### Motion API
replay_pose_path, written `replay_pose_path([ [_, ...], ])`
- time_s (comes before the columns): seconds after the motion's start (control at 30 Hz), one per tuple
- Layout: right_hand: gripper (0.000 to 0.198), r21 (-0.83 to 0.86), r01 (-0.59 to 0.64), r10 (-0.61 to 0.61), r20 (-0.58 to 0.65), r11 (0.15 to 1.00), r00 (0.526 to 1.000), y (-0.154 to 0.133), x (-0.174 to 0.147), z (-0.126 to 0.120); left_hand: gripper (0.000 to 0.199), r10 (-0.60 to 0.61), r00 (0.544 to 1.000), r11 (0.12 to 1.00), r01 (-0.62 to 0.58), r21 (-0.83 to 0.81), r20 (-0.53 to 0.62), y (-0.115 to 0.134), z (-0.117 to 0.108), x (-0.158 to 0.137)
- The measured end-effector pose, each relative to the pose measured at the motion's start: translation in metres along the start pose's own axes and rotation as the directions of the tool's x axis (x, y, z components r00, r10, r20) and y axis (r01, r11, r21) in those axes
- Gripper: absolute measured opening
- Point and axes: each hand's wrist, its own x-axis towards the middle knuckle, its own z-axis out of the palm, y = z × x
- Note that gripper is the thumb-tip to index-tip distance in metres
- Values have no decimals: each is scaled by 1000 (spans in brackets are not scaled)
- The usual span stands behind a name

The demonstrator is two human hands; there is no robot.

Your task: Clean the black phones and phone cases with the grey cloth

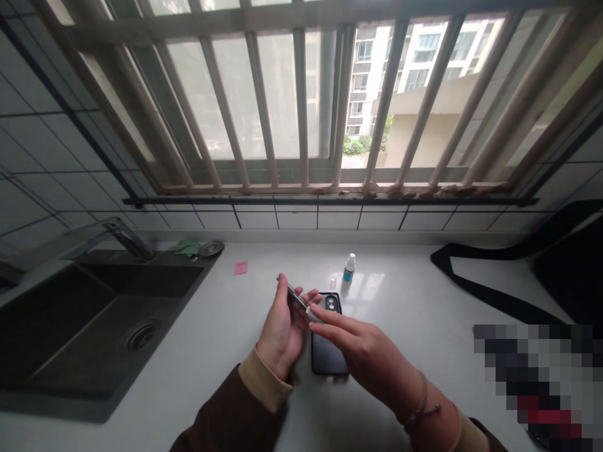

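Nearest you: your left hand [285,326], palm up, grasping a thin slab, likely a phone [298,299], thumb along one edge, other fingers underneath. Your right hand [358,339] comes in palm down, fingers straight, holding a small white piece [311,314] at the phone's lower end; your right thumb is hidden.

The phone is up off the counter [405,295], tilted, seen nearly edge-on. Judging by type: light, stiff, slick, fragile on its face. Hold it by the long edges, keep fingertips off the flat. The white piece looks light, maybe soft; material unclear. Pinch its back end, press gently.

Below your hands the case [330,358] lies on the counter, camera end away from you, partly covered by your right hand. Looks light, somewhat flexible; can't tell if anything's inside. Its raised rim is the edge to lift by.

Just past it: a small clear cap [333,283], then an upright bottle [348,271], narrow and likely easy to tip; take it round the body. The pink slip [240,268] is off left.

Edges: sink [56,408] well left, a drop hazard; strap [499,252] on the right. Open room mainly between bottle and strap. Window bars [301,113] stand far back.
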Motion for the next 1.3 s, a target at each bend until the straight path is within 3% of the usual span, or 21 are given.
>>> replay_pose_path([
  [0.17, 52, -44, 21, -23, -41, 999, 999, 1, 1, -7, 45, 139, 990, 987, -140, -75, -18, 6, 0, -1],
  [0.33, 53, -49, 37, -40, -68, 998, 997, 1, 2, -9, 47, 167, 986, 976, -168, -138, -20, 5, -2, 2],
  [0.77, 49, -40, 40, -43, -74, 998, 996, 6, 2, -8, 66, 41, 997, 981, -27, -194, 67, 12, -2, 0],
  [0.87, 49, -24, -34, 31, -92, 999, 995, 10, 0, -5, 67, 55, 997, 975, -44, -219, 48, 13, -3, 1],
  [0.93, 45, 34, -175, 179, -177, 984, 968, 14, -2, -1, 65, 102, 995, 965, -95, -246, 17, 15, -3, 1],
  [1.0, 38, 206, -364, 408, -244, 908, 880, 18, -4, 4, 62, 199, 980, 949, -197, -246, -14, 15, -1, 1],
  [1.03, 38, 333, -446, 530, -225, 831, 818, 20, -4, 7, 60, 260, 965, 938, -257, -231, -18, 14, -1, 0],
  [1.1, 43, 584, -533, 704, -95, 612, 704, 23, -5, 13, 55, 388, 922, 906, -379, -189, 7, 11, 1, -2],
  [1.13, 46, 682, -537, 742, -13, 497, 670, 23, -5, 15, 53, 443, 896, 886, -432, -170, 31, 9, 2, -3],
  [1.2, 48, 799, -514, 751, 123, 313, 649, 20, -3, 19, 52, 524, 848, 849, -512, -127, 84, 2, 1, -5],
  [1.3, 44, 864, -474, 720, 218, 172, 659, 11, 2, 19, 54, 585, 791, 807, -590, -28, 179, -6, -4, -4],
])
